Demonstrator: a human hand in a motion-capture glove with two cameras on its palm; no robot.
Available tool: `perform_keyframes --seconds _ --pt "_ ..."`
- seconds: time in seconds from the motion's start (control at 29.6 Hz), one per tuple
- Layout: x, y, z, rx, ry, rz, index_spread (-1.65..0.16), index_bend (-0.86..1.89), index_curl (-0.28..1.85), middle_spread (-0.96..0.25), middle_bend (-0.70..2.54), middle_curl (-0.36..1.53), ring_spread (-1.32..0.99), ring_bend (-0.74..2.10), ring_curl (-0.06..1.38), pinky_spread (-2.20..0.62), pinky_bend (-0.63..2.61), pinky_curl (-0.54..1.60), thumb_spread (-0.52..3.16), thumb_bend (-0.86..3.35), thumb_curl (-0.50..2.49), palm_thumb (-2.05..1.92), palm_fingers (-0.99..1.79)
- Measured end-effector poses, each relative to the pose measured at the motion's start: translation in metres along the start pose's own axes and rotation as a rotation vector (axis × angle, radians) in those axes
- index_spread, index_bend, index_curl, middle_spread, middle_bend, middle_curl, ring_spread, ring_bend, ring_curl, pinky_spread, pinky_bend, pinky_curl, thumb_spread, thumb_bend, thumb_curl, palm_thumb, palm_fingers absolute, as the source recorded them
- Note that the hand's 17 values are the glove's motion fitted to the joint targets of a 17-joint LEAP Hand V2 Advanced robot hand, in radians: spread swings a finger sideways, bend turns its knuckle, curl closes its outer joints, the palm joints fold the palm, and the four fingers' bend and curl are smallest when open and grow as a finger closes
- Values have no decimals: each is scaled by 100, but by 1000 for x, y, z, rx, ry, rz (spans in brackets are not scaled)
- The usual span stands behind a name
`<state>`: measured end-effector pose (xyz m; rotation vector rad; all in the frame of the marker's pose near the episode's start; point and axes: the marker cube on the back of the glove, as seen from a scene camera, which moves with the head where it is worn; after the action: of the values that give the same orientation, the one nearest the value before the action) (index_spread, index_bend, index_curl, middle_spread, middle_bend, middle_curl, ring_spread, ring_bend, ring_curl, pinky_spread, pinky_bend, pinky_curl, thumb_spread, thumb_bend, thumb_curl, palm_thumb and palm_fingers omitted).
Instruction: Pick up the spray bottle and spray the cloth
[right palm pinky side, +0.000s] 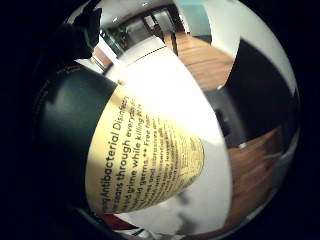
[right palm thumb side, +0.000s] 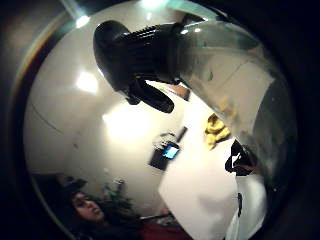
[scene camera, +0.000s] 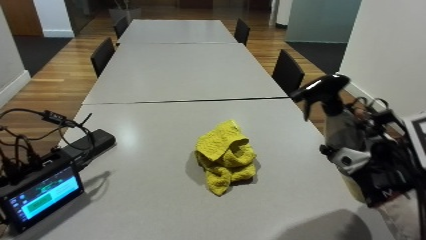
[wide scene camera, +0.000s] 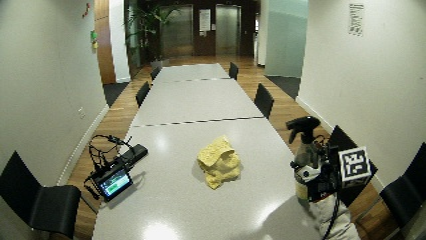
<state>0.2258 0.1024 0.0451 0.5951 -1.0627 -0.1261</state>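
A crumpled yellow cloth (scene camera: 225, 157) lies in the middle of the long grey table (scene camera: 166, 75). At the table's right edge my gloved right hand (scene camera: 379, 162) grips the spray bottle (scene camera: 341, 131) around its body and holds it upright. The black trigger head (scene camera: 325, 89) points left, over the table towards the cloth. The hand hides the bottle's base. Its yellow printed label (right palm pinky side: 145, 155) fills the little finger side palm view. In the thumb side palm view the black trigger head (right palm thumb side: 135, 55) is close, with the cloth (right palm thumb side: 216, 130) beyond it on the table.
A small screen (scene camera: 40, 192) with a black box and cables sits at the table's left edge. Black chairs (scene camera: 287, 70) line both sides. More tables extend behind. A white wall stands close on the right.
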Motion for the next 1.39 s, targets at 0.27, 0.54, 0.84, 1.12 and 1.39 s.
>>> perform_keyframes --seconds 0.27,0.54,0.84,1.12,1.39 --pt "-35 -76 10 -54 734 -227 -28 13 32 1 34 40 -2 54 40 10 39 32 81 16 57 109 67" --pt "-29 -99 14 -77 1130 -222 -27 13 31 0 31 41 -3 52 41 9 38 34 81 13 60 110 68" --pt "-35 -98 11 -51 1012 -164 -27 12 30 0 30 43 -4 50 41 8 38 36 81 9 63 111 69" --pt "-53 -110 -9 -2 435 -46 -27 12 30 0 29 44 -4 49 42 7 36 37 82 6 66 112 69" --pt "-92 -131 -13 125 -89 43 -28 13 29 0 31 46 -3 44 42 9 32 37 84 2 66 111 61"
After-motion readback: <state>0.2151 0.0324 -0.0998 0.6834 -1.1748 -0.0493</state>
